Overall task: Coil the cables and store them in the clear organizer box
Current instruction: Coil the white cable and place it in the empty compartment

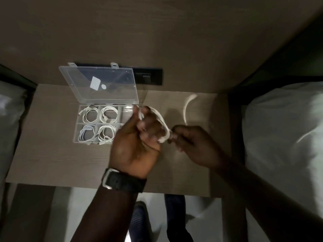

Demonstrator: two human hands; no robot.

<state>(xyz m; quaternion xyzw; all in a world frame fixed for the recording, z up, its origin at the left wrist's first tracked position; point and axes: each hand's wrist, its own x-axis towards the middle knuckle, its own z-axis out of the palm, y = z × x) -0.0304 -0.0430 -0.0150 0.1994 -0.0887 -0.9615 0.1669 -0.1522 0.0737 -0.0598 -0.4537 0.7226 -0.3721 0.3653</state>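
L hand [138, 137] grips white cable [161, 119] loops w/ curled fingers; R hand [194, 145] pinches cable's end. Clear organizer box [76, 130] sits open near tabletop's [43, 154] back-left corner, 4 coiled cables [99, 124] inside.

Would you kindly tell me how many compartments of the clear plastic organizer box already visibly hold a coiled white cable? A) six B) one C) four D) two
C: four compartments of the clear plastic organizer box each show a coiled white cable, while the left hand and right hand wind another white cable beside it.
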